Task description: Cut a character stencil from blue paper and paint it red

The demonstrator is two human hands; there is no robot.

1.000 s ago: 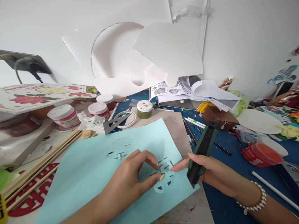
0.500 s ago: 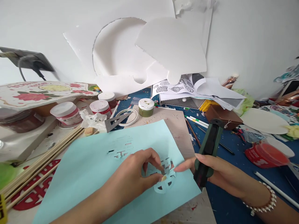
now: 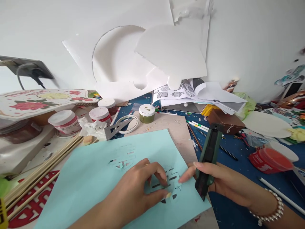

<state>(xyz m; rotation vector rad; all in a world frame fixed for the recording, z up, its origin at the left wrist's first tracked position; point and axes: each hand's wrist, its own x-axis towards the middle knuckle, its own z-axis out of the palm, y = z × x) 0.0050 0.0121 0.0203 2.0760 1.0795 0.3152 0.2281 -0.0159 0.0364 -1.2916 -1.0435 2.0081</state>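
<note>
A light blue sheet of paper (image 3: 95, 184) lies on a beige board (image 3: 176, 130), with small slots cut into it in two spots. My left hand (image 3: 140, 187) rests on the sheet, its fingertips pinching at the cut pattern (image 3: 170, 183) near the right edge. My right hand (image 3: 214, 181) grips a dark green utility knife (image 3: 209, 156), held upright with its tip down just off the sheet's right edge. The right forefinger reaches toward the cut pattern, close to the left fingertips.
Paint jars with white lids (image 3: 64, 122) and a green jar (image 3: 147, 113) stand behind the sheet. Wooden sticks (image 3: 40, 171) lie at left, a metal set square (image 3: 116, 127) beside a tape ring. Pens, papers, a brown box (image 3: 226, 122) and an open red tub (image 3: 269, 159) crowd the right. White foam boards (image 3: 147, 60) lean on the wall.
The view shifted slightly. My left fingertips stayed working at the cut pattern, and my right hand with the knife stayed close beside it, tilting a little.
</note>
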